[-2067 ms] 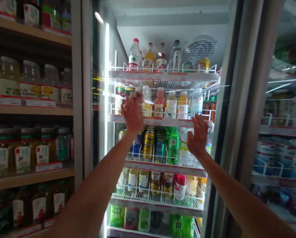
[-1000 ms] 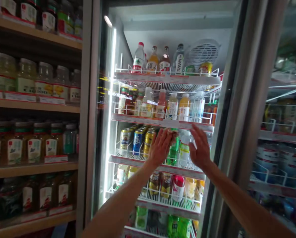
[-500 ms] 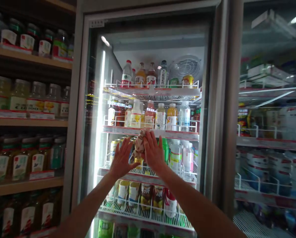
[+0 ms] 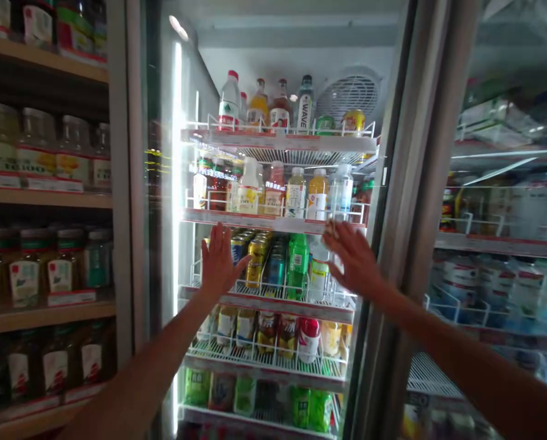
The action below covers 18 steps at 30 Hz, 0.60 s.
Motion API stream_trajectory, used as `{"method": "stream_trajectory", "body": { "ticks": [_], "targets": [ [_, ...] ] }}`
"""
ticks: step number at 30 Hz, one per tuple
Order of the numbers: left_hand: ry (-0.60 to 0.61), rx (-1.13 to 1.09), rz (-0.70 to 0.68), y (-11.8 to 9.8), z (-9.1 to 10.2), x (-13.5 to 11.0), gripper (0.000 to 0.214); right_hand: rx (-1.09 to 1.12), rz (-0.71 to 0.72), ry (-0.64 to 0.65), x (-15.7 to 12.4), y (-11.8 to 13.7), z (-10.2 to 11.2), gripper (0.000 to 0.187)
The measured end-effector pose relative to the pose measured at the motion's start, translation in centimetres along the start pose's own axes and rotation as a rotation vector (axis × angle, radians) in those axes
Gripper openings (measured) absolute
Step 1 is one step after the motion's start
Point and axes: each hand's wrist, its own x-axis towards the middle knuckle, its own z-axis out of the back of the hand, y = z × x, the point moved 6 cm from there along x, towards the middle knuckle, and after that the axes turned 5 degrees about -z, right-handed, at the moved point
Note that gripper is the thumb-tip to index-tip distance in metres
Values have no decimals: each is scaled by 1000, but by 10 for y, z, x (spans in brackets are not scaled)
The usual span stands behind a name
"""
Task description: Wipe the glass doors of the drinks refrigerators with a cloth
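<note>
My left hand (image 4: 219, 263) lies flat against the closed glass door (image 4: 163, 342) of a drinks fridge, fingers up and thumb out to the side. To the right, my right hand (image 4: 352, 256) presses a crumpled cloth (image 4: 330, 230) to the glass near the door's right frame. Most of the cloth is hidden behind the fingers, and the hand is slightly blurred. Behind the glass, level with my hands, are gold cans (image 4: 255, 263) and a green bottle (image 4: 297, 260).
Wire-fronted shelves in the fridge carry bottles (image 4: 279, 109) and cans. A metal door frame (image 4: 404, 183) runs along the right, with a second glass-fronted fridge (image 4: 497, 244) beyond it. Wooden shelves (image 4: 44, 198) with rows of jars stand at the left.
My right hand has slid the cloth across the glass to the right, away from my left hand. The left hand stays on the glass. The view has shifted closer and tilted.
</note>
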Motion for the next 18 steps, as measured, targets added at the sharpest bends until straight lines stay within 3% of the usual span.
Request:
{"method": "stream_trajectory", "body": {
  "ticks": [2,4,6,9,11,13,16,18],
  "targets": [
    [2,-6,1,-1,-1,-3,84,-2,149,55,-49,45,-22,43],
    [-3,0,-19,-1,-1,-6,81,-14,242,35,-51,52,-26,42],
    [-7,18,-52,-1,-2,-10,79,-45,127,-58,-5,16,-12,44],
    [-18,44,-85,1,-3,-14,75,-82,-328,-275,82,-58,20,44],
    [-16,48,-106,4,-3,-17,73,-28,-358,-283,105,-58,19,45],
    [-9,44,-135,6,-2,-24,71,31,-199,-184,85,-12,-3,46],
    [14,42,-183,9,0,-40,67,86,113,-17,0,81,-42,46],
    [29,44,-194,13,1,-53,65,101,337,73,-40,119,-54,44]
  ]
}}
